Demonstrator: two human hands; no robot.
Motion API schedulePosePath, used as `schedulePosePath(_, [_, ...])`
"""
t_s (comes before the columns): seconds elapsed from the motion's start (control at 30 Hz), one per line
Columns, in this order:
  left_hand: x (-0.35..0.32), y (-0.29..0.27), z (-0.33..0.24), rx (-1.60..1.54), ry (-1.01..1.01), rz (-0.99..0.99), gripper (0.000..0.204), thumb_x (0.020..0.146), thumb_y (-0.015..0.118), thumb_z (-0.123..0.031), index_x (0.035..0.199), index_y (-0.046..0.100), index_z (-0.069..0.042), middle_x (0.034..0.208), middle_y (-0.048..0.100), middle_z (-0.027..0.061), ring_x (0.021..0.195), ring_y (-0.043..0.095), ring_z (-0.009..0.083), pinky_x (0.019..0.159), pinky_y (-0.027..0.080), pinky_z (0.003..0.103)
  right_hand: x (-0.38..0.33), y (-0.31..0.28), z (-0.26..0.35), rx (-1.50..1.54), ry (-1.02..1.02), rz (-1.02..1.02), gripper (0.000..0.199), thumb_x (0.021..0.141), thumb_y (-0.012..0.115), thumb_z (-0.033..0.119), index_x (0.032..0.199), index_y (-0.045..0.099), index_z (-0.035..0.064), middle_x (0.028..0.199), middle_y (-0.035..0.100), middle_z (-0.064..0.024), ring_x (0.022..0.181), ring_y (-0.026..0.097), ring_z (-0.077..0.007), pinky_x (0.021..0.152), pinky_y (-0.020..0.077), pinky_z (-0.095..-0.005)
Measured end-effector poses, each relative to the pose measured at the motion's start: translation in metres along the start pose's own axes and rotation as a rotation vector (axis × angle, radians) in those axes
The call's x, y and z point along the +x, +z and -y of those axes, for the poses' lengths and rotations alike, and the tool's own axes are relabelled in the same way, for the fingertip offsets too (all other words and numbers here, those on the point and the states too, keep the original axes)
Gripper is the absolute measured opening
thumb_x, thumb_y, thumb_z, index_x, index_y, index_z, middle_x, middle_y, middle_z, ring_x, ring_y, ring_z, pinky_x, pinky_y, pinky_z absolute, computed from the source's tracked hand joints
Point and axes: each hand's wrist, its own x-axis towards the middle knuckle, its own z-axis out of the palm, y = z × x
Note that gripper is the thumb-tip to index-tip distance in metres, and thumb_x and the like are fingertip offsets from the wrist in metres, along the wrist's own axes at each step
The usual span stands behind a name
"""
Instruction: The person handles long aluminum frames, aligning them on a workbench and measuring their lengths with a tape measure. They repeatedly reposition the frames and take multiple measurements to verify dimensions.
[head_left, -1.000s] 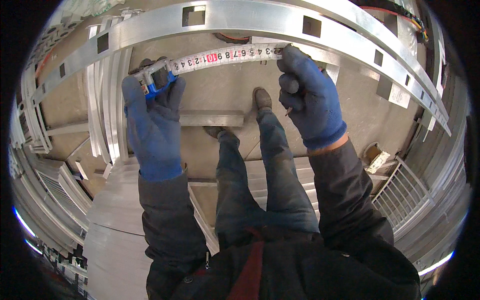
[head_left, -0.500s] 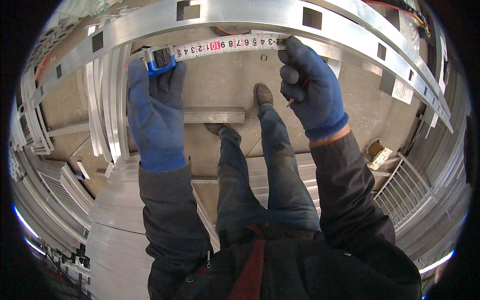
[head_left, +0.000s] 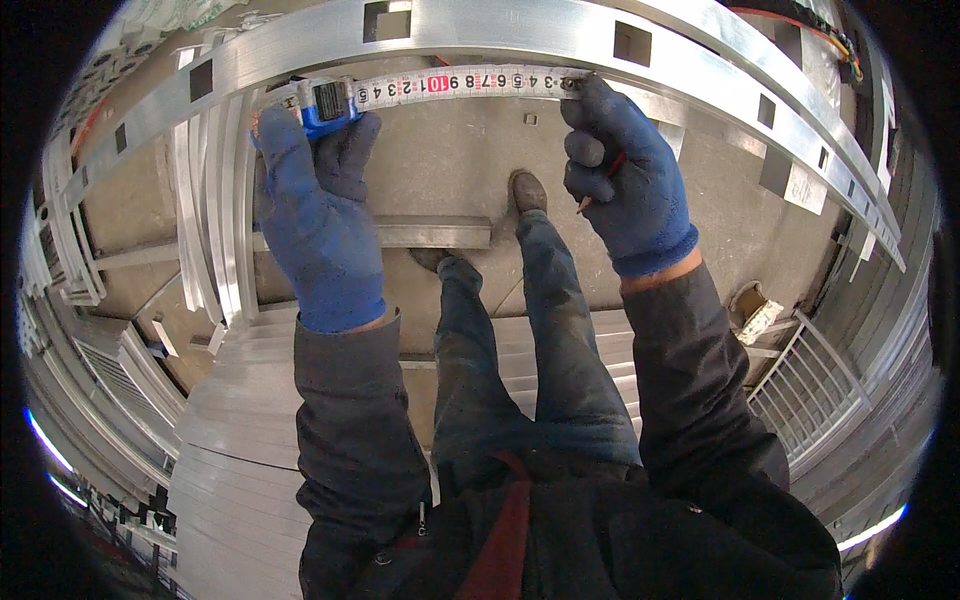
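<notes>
A long aluminium rail (head_left: 520, 30) with square cut-outs arcs across the top of the view, and a second rail (head_left: 800, 110) runs down the right beside it; below them lies the concrete floor (head_left: 450, 170), with stacks of flat aluminium sheets (head_left: 240, 450) at lower left and bundled profiles (head_left: 205, 220) standing along the left; a railing panel (head_left: 810, 390) lies at the right, and a short bar (head_left: 430, 232) lies on the floor just behind the person's boots (head_left: 527, 190); the person's legs (head_left: 530, 340) in dark trousers fill the middle, dark sleeves coming up from the lower edge on both sides.

The left hand (head_left: 315, 210), in a blue glove, is raised to the lower edge of the rail; its fingers are closed around the blue tape case (head_left: 325, 100), pressing it up against the rail; the right hand (head_left: 620, 170), also blue-gloved, is held up well to the right of the left; its thumb and forefinger pinch the end of the tape against the rail, while the remaining fingers are curled around a red pencil (head_left: 600, 185) whose tip points down out of the fist.

The tape (head_left: 460, 84), a pale blade with dark and red figures, is stretched between the two hands, lying flat along the rail's lower edge; a small cardboard box (head_left: 752, 312) sits on the floor near the right sleeve.
</notes>
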Motion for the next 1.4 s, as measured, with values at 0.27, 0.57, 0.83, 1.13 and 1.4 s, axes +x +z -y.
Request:
schedulePosePath(0.27, [0.0, 0.019, 0.008, 0.057, 0.069, -0.088, 0.041, 0.106, 0.066, -0.035, 0.131, 0.061, -0.003, 0.115, 0.073, 0.0149, 0.104, 0.075, 0.025, 0.094, 0.066, 0.041, 0.001, -0.003, 0.0, 0.105, 0.048, 0.025, 0.032, 0.106, 0.064, 0.029, 0.131, 0.069, 0.0088, 0.114, 0.074, -0.0052, 0.075, 0.058, -0.0058, 0.051, 0.0391, -0.0172])
schedulePosePath(0.57, [-0.003, 0.025, 0.011, 0.015, 0.128, -0.061, 0.042, 0.104, 0.071, -0.032, 0.131, 0.059, -0.002, 0.11, 0.073, 0.0127, 0.103, 0.075, 0.0224, 0.093, 0.067, 0.042, 0.004, -0.009, -0.003, 0.066, 0.009, 0.061, 0.026, 0.108, 0.062, 0.025, 0.126, 0.07, 0.0084, 0.114, 0.074, -0.0067, 0.073, 0.06, -0.0055, 0.047, 0.0404, -0.0172])
schedulePosePath(0.83, [-0.004, 0.028, 0.011, 0.023, 0.141, -0.101, 0.039, 0.105, 0.07, -0.029, 0.131, 0.057, -0.003, 0.11, 0.073, 0.0116, 0.104, 0.075, 0.0217, 0.092, 0.067, 0.042, 0.003, -0.004, -0.004, 0.129, 0.039, -0.001, 0.026, 0.108, 0.061, 0.024, 0.126, 0.069, 0.0073, 0.115, 0.073, -0.0085, 0.072, 0.059, -0.0051, 0.046, 0.0406, -0.0165])
schedulePosePath(1.13, [-0.003, 0.029, 0.014, 0.003, 0.151, -0.123, 0.038, 0.105, 0.069, -0.032, 0.131, 0.059, -0.005, 0.116, 0.072, 0.0116, 0.107, 0.074, 0.0223, 0.095, 0.065, 0.041, 0.005, 0.003, 0.0, 0.184, 0.083, 0.022, 0.023, 0.109, 0.059, 0.023, 0.123, 0.068, 0.0074, 0.108, 0.072, -0.0076, 0.071, 0.058, -0.0058, 0.046, 0.0401, -0.0177])
schedulePosePath(1.4, [-0.002, 0.027, 0.013, 0.057, 0.166, -0.098, 0.049, 0.106, 0.066, -0.039, 0.14, 0.057, -0.005, 0.128, 0.068, 0.0137, 0.117, 0.07, 0.0263, 0.101, 0.062, 0.041, 0.008, 0.004, -0.001, 0.186, 0.106, 0.053, 0.029, 0.104, 0.067, 0.03, 0.125, 0.069, 0.0096, 0.108, 0.071, -0.0046, 0.076, 0.06, -0.0074, 0.049, 0.0422, -0.0185])
